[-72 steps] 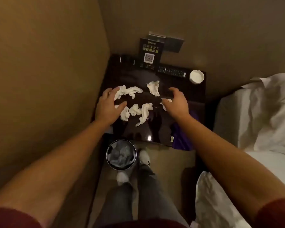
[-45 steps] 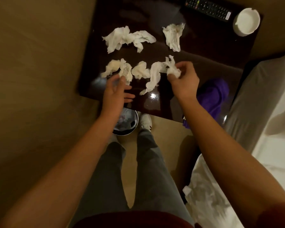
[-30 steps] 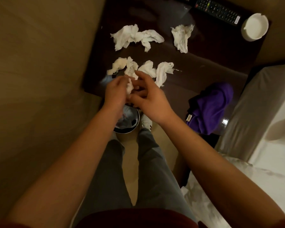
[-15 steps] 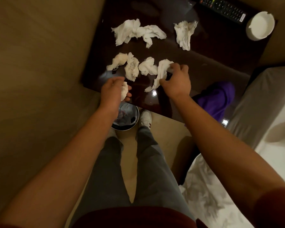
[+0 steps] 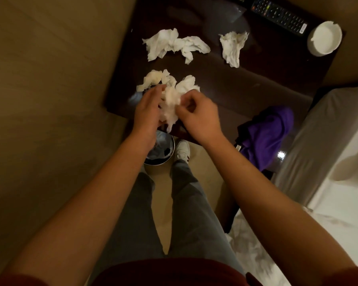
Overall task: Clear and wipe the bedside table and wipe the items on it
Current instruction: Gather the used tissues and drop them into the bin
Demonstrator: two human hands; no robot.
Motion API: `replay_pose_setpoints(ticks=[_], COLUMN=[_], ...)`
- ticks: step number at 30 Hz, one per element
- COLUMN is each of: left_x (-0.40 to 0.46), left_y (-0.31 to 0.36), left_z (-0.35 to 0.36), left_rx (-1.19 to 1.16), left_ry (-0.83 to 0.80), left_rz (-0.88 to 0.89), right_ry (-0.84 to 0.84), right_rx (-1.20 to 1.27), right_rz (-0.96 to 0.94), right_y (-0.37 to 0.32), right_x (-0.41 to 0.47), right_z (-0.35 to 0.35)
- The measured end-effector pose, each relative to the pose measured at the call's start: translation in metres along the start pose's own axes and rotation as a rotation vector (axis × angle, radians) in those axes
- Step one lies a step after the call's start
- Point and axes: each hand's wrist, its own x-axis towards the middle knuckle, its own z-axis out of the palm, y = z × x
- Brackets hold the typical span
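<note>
A dark glossy bedside table [image 5: 267,79] carries several crumpled white tissues. A wad of tissues [image 5: 171,106] sits between my two hands at the table's front edge. My left hand [image 5: 147,114] cups it from the left and my right hand [image 5: 198,118] pinches it from the right. Loose tissues remain behind: a long one [image 5: 174,45] at the back left, one [image 5: 233,47] at the back middle, two [image 5: 153,80] just beyond my fingers. A black remote [image 5: 279,15] and a white ashtray [image 5: 323,38] lie at the back right.
A round waste bin [image 5: 163,153] with paper inside stands on the floor under my left wrist. A purple cloth [image 5: 265,137] hangs at the table's front right. The bed [image 5: 339,151] with white sheets is on the right, a tan wall on the left.
My right hand picked a long tissue off the table and brought it to my left hand, where the wad has grown. One tissue fewer lies in the front row.
</note>
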Motion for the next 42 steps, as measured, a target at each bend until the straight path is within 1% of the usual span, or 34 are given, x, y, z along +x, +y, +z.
replay_pose_setpoints(ticks=[2, 4, 7, 9, 13, 15, 20, 23, 25, 28, 31, 33, 35, 38, 40, 42], left_x=[0.000, 0.000, 0.004, 0.009, 0.016, 0.016, 0.011, 0.011, 0.011, 0.013, 0.014, 0.013, 0.011, 0.007, 0.006, 0.005], left_y=[0.002, 0.003, 0.000, -0.002, -0.007, -0.009, -0.014, -0.016, -0.016, -0.016, -0.011, -0.006, -0.003, -0.002, -0.004, -0.009], left_z=[-0.004, -0.012, -0.030, -0.043, -0.060, -0.063, -0.061, -0.060, -0.059, -0.055, -0.047, -0.042, -0.038, -0.041, -0.047, -0.054], left_rx=[-0.025, 0.018, 0.055, 0.041, -0.027, -0.038, -0.070, -0.067, -0.053, -0.050, -0.116, -0.169, -0.178, -0.001, 0.117, 0.131], left_ry=[-0.017, 0.006, 0.083, 0.133, 0.146, 0.144, 0.131, 0.098, 0.089, 0.085, 0.078, 0.066, 0.064, 0.094, 0.082, 0.066], left_rz=[0.032, 0.078, 0.079, 0.036, -0.008, -0.020, -0.052, -0.056, -0.050, -0.047, -0.058, -0.077, -0.061, -0.008, 0.020, 0.040], right_ry=[-0.099, -0.176, -0.222, -0.167, 0.103, 0.180, 0.058, 0.049, 0.042, 0.075, 0.098, 0.054, -0.011, -0.095, -0.105, -0.129], right_rx=[0.017, 0.018, 0.038, 0.029, -0.202, -0.287, -0.512, -0.627, -0.662, -0.520, -0.349, -0.288, -0.258, -0.279, -0.282, -0.270], right_rz=[-0.062, -0.106, -0.088, -0.028, 0.073, 0.102, 0.141, 0.103, 0.095, 0.116, 0.034, -0.036, -0.074, -0.109, -0.130, -0.152], right_y=[-0.012, -0.021, -0.027, -0.025, -0.007, 0.004, 0.025, 0.033, 0.036, 0.033, 0.017, 0.005, -0.003, -0.009, -0.012, -0.015], right_x=[-0.006, -0.010, -0.006, 0.004, 0.034, 0.050, 0.071, 0.075, 0.077, 0.074, 0.055, 0.037, 0.021, 0.004, -0.002, -0.004], right_z=[0.016, 0.029, 0.040, 0.040, 0.024, 0.015, 0.010, 0.011, 0.009, -0.001, -0.003, 0.006, 0.021, 0.045, 0.056, 0.062])
